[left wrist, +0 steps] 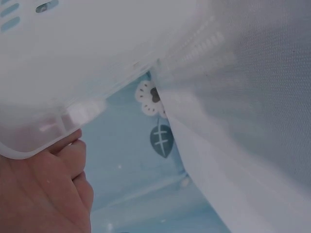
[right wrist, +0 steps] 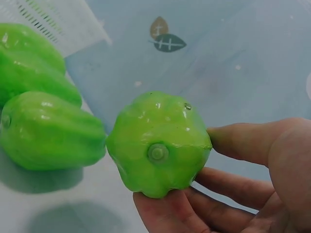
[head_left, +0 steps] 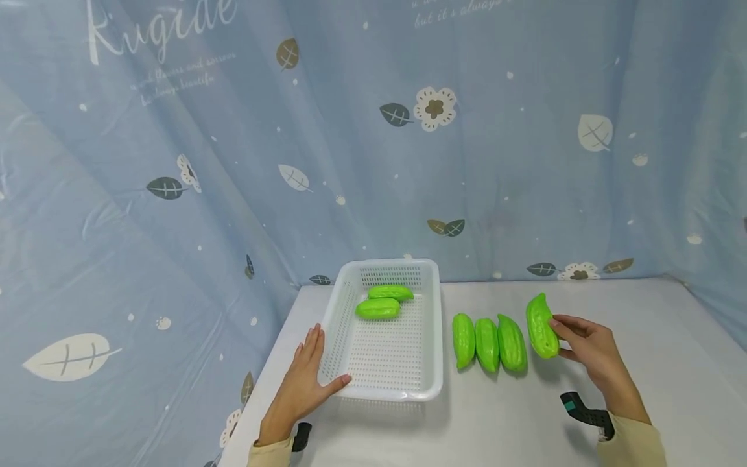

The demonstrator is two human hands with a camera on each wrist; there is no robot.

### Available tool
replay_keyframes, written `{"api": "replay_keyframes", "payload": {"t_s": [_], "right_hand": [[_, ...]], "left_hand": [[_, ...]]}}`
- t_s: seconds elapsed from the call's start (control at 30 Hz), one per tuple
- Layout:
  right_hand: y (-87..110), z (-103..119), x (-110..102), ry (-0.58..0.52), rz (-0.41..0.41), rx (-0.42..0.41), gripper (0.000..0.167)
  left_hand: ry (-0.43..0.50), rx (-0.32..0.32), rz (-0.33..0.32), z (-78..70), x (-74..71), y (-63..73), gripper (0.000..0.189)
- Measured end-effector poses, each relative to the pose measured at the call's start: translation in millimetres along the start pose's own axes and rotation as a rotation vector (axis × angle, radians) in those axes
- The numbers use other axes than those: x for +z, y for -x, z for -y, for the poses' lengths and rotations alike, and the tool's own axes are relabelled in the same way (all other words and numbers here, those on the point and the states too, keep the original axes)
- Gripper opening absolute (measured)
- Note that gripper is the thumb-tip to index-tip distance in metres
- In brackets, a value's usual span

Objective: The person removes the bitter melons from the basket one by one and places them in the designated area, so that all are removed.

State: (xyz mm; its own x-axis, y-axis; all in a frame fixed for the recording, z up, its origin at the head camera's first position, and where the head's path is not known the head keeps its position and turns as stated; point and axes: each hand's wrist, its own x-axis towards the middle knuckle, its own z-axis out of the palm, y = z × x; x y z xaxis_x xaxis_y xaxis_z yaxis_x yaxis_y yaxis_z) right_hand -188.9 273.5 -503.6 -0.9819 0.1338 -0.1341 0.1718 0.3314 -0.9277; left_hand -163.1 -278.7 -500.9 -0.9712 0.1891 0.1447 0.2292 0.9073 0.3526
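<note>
My right hand pinches a bright green, ribbed plastic gourd between thumb and fingers, above the right part of the table. In the right wrist view the held gourd shows its round end with a small stem nub. Three similar gourds lie side by side just left of it. A white perforated plastic basket stands further left, with two green gourds near its back. At the basket's front left corner rests my left hand, fingers extended along the side and thumb over the rim.
A white cloth covers the table. Behind and to the left hangs a blue curtain with leaf and flower prints. Each wrist wears a black strapped device, such as the right wrist device.
</note>
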Motion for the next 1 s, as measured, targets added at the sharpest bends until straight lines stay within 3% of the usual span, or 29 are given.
{"api": "replay_keyframes", "payload": {"t_s": [1.0], "right_hand": [[-13.8,-27,5,0.042,0.059,0.103,0.072]], "left_hand": [[0.009,-0.007,-0.004,0.3,2.2,0.8,0.118]]}}
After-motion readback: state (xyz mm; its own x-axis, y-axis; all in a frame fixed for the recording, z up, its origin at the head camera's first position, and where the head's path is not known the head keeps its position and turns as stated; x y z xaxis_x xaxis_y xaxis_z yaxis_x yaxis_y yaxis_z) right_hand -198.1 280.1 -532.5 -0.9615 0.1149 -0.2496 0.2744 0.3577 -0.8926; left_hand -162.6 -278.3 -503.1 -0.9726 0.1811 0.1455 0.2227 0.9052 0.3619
